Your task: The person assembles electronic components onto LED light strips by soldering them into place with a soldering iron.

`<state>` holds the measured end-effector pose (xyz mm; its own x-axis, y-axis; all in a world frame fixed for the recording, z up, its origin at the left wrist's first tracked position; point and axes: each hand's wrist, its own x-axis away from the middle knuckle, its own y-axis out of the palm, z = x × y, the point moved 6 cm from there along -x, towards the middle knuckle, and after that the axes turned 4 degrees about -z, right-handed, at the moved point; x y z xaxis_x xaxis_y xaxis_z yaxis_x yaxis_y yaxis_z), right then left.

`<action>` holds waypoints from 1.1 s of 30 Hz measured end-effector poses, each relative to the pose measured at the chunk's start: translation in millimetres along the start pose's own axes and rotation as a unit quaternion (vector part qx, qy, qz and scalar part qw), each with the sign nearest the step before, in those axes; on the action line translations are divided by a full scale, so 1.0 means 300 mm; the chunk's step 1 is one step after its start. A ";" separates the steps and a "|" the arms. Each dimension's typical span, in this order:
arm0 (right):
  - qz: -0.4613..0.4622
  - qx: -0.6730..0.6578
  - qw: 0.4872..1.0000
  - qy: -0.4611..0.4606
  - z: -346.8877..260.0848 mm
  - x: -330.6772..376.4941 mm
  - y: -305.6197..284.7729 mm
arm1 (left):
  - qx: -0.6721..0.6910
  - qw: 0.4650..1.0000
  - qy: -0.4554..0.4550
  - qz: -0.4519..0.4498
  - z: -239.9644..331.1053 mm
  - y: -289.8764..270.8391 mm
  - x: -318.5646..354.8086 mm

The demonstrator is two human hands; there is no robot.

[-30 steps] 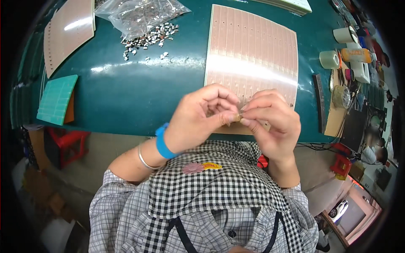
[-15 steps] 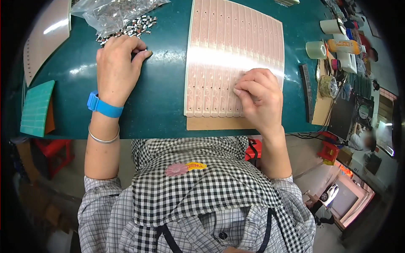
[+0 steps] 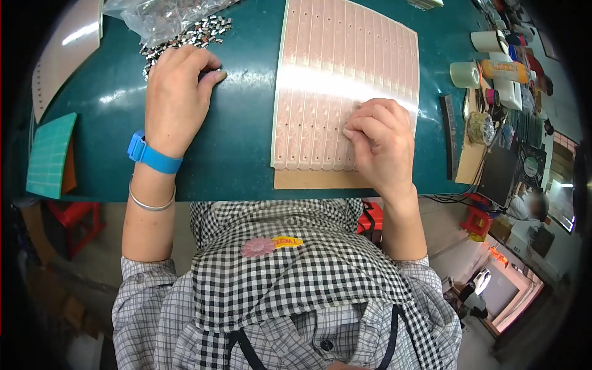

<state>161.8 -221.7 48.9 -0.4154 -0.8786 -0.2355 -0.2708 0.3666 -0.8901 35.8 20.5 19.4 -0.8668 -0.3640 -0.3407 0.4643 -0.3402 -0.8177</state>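
While L hand (image 3: 177,92) is at the parts pile (image 3: 200,34), R hand (image 3: 385,139) is over the board (image 3: 333,46) on table (image 3: 237,135), its long axis running front-to-back; can't tell if either grip's closed.

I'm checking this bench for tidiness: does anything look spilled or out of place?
Yes: many small metallic parts lie loose on the green table, between the clear plastic bag and the left hand. Scattered in an uneven heap, they look spilled, though perhaps deliberately tipped out.
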 end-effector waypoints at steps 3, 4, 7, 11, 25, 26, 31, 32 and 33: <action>0.006 0.016 1.000 -0.003 -0.015 -0.007 -0.001 | 0.001 1.000 0.000 -0.006 -0.002 0.002 -0.001; 0.009 0.049 0.999 -0.019 -0.034 -0.015 0.000 | 0.007 1.000 -0.002 -0.009 -0.003 0.003 -0.001; 0.005 0.088 0.996 -0.032 -0.055 -0.023 0.016 | 0.007 1.000 0.002 -0.006 -0.005 0.006 -0.001; -0.009 0.122 0.992 -0.024 -0.057 -0.013 0.032 | 0.019 1.000 0.000 -0.006 0.004 0.004 -0.002; 0.047 -0.072 0.996 0.009 -0.045 -0.017 -0.165 | 0.366 0.923 -0.096 -0.070 0.129 -0.022 0.044; 0.049 -0.074 0.996 0.009 -0.058 -0.016 -0.165 | 0.470 0.865 -0.140 -0.106 0.173 -0.004 0.064; 0.060 -0.221 0.973 -0.038 -0.145 -0.023 -0.127 | 0.724 0.641 -0.213 -0.142 0.294 0.092 0.139; 0.067 -0.247 0.966 -0.043 -0.155 -0.025 -0.119 | 0.722 0.642 -0.213 -0.142 0.301 0.101 0.147; 0.070 -0.257 0.963 -0.047 -0.164 -0.027 -0.113 | 0.746 0.619 -0.203 -0.137 0.310 0.108 0.153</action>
<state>131.7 -211.9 100.1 -0.4053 -0.8247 -0.3945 -0.6217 0.5650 -0.5424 28.0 -88.0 20.5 -0.9735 -0.2009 0.1091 0.2244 -0.7487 0.6237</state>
